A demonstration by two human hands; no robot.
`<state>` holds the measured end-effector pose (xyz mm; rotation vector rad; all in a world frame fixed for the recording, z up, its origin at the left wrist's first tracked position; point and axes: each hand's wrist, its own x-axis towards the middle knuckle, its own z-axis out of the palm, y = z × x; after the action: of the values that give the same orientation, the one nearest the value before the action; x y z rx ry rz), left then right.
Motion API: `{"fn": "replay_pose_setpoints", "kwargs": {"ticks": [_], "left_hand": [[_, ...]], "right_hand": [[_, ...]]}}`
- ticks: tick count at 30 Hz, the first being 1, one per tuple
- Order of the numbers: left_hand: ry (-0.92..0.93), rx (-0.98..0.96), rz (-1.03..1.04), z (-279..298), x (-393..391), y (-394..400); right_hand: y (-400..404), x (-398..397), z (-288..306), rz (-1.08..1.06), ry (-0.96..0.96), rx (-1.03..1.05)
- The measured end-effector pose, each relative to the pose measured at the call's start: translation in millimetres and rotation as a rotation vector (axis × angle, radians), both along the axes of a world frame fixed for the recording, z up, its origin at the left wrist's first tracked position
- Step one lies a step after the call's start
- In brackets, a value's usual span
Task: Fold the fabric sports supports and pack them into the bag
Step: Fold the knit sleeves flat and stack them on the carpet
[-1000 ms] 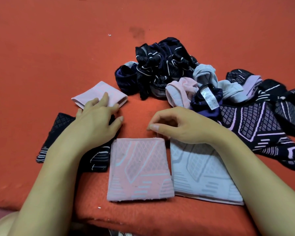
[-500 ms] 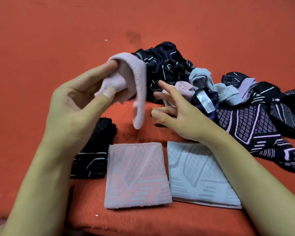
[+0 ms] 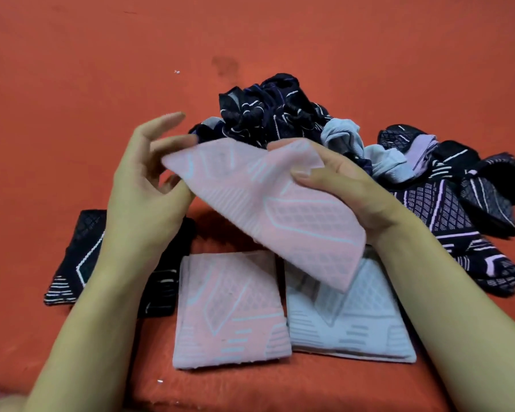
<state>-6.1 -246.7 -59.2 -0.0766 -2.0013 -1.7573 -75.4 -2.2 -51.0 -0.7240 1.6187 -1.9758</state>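
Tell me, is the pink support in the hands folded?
Spread open: the pink support hangs unfolded between left hand and right hand.

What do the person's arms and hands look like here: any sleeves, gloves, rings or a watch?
Both forearms are bare up to the frame edge, with no sleeve in view. The left hand and right hand wear no gloves, and no ring, watch, bracelet or marking shows on the visible fingers or wrists. The fingernails look short and unpainted.

your left arm point(image 3: 81, 298) covers the middle of the black support point(image 3: 72, 263). the held pink support point(image 3: 268, 203) hides the grey one's point(image 3: 348, 325) top edge. the dark pile point(image 3: 488, 185) runs off the right edge, blurred.
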Motion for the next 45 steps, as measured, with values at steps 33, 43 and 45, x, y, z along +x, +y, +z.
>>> {"fn": "replay_pose_setpoints", "kwargs": {"ticks": [33,43,45], "left_hand": [[-0.043,0.097,-0.257,-4.5,5.2,5.8],[-0.279,0.019,-0.342,-5.2,4.4,9.9],[-0.261,-0.053,-0.349,-7.2,5.1,11.7]], "right_hand": [[-13.8,-6.5,-14.6,-0.255,0.189,0.152],[-19.5,-1.4,-11.5,-0.506,0.583,0.284],[-21.7,-1.6,-13.3,-0.514,0.642,0.323]]}}
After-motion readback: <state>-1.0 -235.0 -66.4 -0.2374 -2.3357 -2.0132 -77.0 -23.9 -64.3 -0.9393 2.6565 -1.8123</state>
